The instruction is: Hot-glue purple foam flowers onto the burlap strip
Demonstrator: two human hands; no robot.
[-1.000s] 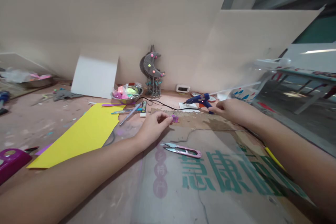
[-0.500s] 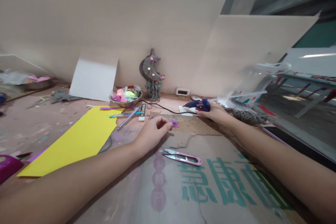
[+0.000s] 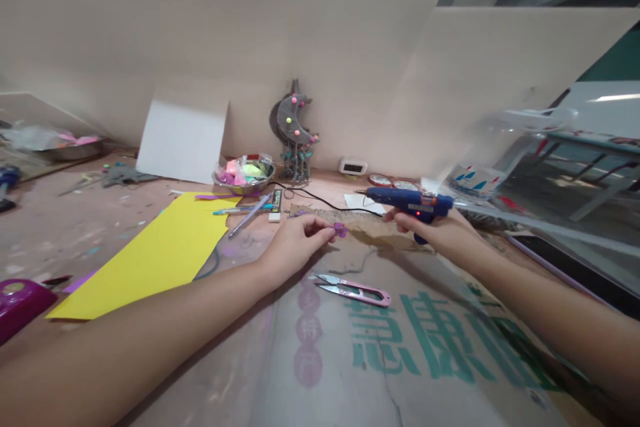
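Between thumb and fingers, my left hand [image 3: 303,243] pinches a small purple piece [image 3: 340,230], its exact kind too small to make out. My right hand [image 3: 425,230] is wrapped round the handle of a blue glue gun [image 3: 407,200], which is raised above the board with its nozzle pointing left and a red light lit. A black cord [image 3: 325,199] runs across the table behind my hands. Pink-handled thread snips [image 3: 357,290] lie on the cardboard [image 3: 330,347] in front of me. A small white paper [image 3: 363,202] lies beneath the nozzle.
Yellow paper [image 3: 155,253], pens [image 3: 250,215] and a bowl of coloured clay packets [image 3: 245,177] are on the left. A grey moon ornament [image 3: 295,123] stands at the wall beside a small white clock [image 3: 353,167]. A phone [image 3: 575,270] and a clear tub [image 3: 485,173] sit at right.
My right hand has lifted the glue gun off its place by the white paper and moved it up and right. My left hand still pinches the purple piece, almost unmoved.
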